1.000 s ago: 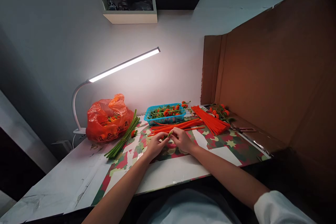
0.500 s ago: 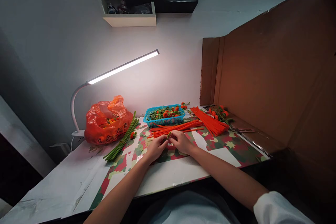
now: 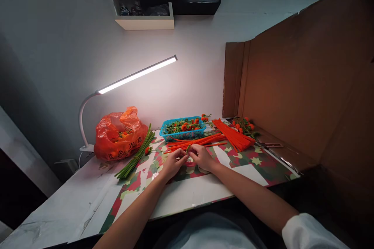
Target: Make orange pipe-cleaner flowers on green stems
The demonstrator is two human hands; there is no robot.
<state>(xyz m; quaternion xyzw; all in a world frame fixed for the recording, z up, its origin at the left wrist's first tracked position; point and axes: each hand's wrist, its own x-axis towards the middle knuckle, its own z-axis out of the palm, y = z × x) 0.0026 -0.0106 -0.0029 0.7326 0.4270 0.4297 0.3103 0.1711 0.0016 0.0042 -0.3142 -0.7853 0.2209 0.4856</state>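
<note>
My left hand [image 3: 174, 162] and my right hand [image 3: 202, 158] meet above the patterned table cover, fingertips pinched together. Between them a short bit of green pipe cleaner [image 3: 188, 148] pokes up; the rest of it is hidden by the fingers. Just beyond the hands lies a loose spread of orange pipe cleaners [image 3: 201, 141], with a flatter orange bundle [image 3: 235, 135] to its right. A bound bundle of green pipe cleaners [image 3: 137, 156] rests to the left. Close to it is a single orange flower [image 3: 148, 150] on a thin stem.
Behind the hands stands a blue basket [image 3: 181, 135] of orange flowers with green stems. An orange plastic bag [image 3: 119, 136] sits at the back left beside a lit lamp [image 3: 137, 74]. More flowers [image 3: 242, 125] lie at the back right, by a tall cardboard panel [image 3: 292, 70].
The fingers have shifted very slightly around the green piece, and a little more of it shows above them. Everything else on the table looks the same.
</note>
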